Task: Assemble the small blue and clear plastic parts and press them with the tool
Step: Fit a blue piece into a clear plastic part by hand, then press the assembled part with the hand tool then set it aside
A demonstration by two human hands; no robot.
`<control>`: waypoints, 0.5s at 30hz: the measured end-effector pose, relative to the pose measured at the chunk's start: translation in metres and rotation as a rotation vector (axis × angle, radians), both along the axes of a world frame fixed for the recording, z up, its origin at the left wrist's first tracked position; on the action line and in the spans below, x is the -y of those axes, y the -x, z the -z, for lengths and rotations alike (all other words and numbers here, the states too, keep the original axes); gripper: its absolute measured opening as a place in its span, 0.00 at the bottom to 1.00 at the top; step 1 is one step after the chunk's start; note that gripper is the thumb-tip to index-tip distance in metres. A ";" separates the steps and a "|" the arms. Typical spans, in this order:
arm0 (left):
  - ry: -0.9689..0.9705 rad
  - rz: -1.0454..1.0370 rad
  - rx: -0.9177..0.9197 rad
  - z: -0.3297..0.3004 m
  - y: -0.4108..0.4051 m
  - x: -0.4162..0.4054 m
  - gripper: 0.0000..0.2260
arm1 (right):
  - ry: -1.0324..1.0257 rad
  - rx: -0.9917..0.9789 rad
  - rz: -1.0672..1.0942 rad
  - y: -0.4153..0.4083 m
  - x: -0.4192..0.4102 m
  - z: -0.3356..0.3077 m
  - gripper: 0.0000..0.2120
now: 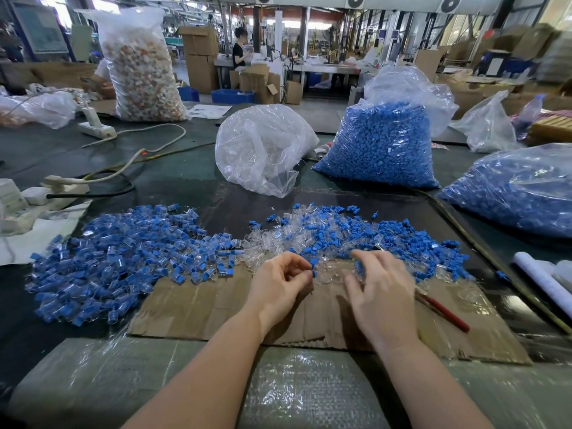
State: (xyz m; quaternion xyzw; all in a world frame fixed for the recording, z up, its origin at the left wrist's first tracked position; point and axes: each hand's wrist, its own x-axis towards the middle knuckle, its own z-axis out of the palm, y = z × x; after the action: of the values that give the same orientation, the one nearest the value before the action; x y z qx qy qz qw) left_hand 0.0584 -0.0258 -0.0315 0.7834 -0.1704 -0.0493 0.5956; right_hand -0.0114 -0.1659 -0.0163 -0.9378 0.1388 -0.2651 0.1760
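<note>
Head view. Left hand (280,284): fingers curled, pinching a blue part (313,264) at thumb and fingertips, over the cardboard (198,308). Right hand (379,289): fingers spread and relaxed, holding nothing, fingertips reaching into the loose pile (340,239) of mixed blue and clear parts just ahead. Tool (442,311): red-handled, lying on the cardboard just right of the right hand, partly hidden by it. Assembled pile (117,261): on the desk (185,178), left of the left hand. Blue bag (380,144) and clear bag (263,147): farther back.
</note>
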 end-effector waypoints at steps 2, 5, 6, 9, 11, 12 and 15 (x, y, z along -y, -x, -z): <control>0.055 -0.009 -0.036 -0.001 -0.001 0.000 0.04 | 0.091 -0.233 0.209 0.003 0.012 -0.006 0.23; 0.085 -0.022 -0.072 -0.002 -0.003 0.001 0.04 | 0.125 -0.581 0.358 0.009 0.030 -0.013 0.33; 0.102 -0.024 -0.088 -0.002 -0.004 0.001 0.04 | 0.122 -0.656 0.359 0.010 0.034 -0.015 0.35; 0.150 -0.031 -0.150 -0.002 -0.004 0.000 0.03 | 0.085 -0.674 0.351 0.010 0.038 -0.017 0.28; 0.187 -0.038 -0.189 -0.003 -0.005 -0.001 0.03 | 0.044 -0.624 0.339 0.010 0.034 -0.020 0.21; 0.221 -0.040 -0.214 -0.004 -0.005 -0.001 0.03 | 0.041 -0.604 0.331 0.010 0.033 -0.021 0.19; 0.305 -0.048 -0.287 -0.006 -0.005 0.000 0.03 | 0.108 -0.531 0.272 0.012 0.027 -0.028 0.16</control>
State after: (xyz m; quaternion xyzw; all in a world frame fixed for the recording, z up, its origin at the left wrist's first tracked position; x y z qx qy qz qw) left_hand 0.0638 -0.0258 -0.0256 0.6730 -0.0707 -0.1198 0.7264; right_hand -0.0233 -0.1929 0.0113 -0.9552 0.2898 -0.0386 0.0464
